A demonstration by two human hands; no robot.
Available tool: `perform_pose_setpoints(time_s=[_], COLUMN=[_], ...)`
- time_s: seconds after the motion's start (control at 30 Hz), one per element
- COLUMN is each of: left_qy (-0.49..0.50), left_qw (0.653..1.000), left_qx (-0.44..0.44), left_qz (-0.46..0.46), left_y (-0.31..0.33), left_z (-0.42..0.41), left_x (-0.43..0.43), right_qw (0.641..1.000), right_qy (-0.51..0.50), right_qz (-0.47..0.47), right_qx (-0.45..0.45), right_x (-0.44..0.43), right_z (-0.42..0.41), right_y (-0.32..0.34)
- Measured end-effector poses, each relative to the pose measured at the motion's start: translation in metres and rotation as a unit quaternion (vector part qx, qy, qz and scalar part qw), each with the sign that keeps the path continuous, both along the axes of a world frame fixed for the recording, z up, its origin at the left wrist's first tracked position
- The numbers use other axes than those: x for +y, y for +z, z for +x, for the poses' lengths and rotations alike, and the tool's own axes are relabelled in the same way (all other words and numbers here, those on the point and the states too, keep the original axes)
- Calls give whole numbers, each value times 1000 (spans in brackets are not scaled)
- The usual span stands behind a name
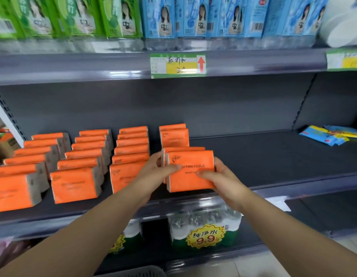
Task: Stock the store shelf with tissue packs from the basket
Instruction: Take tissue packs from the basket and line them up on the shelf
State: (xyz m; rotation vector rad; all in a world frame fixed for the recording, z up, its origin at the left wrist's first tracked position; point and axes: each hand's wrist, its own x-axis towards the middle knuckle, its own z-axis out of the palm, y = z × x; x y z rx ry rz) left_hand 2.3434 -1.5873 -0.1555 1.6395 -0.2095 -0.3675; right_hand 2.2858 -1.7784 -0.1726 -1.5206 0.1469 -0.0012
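My left grip (153, 168) is curled round the left edge of an orange tissue pack (191, 174), thumb laid across its printed face and fingers wrapped behind. My right grip (219, 176) clasps the same pack at its lower right corner, thumb on the front and fingers tucked round the back. The pack stands upright and faces me, marked "COTTON TISSUE". A second orange pack (183, 149) sits pressed just behind it, with only its top edge showing. Both are at the front of the dark middle shelf (273, 156), and I cannot tell whether the front pack's lower edge touches the shelf. Further back in the same line stand two more packs (174, 136). To the left, three filled rows of orange packs (77, 162) run from the shelf's front to its back wall. Well apart at the right end of the shelf lie some blue and yellow packets (329, 135). On the rail above hangs a price tag (177, 65) with a red arrow, under green cartons (73, 17) and blue cartons (223, 17). Below my wrists is a bottled water pack (205, 222) with a 9.9 sticker. The rim of the basket (137, 271) shows at the bottom edge.
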Motion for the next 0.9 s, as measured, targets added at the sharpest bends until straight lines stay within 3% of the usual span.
perform_pose_setpoints(time_s=[0.37, 0.57, 0.9], left_qy=[47, 92, 162], left_qw=[999, 995, 984], left_qx=[-6, -13, -33], left_qz=[-10, 46, 60], left_y=[-27, -37, -55], left_z=[60, 90, 116], left_x=[-35, -47, -65], right_qw=[997, 998, 997], right_qy=[-30, -24, -35], right_qz=[-69, -62, -73], right_qx=[-8, -11, -14], right_x=[-11, -10, -8], right_z=[75, 109, 140], right_y=[-18, -32, -54])
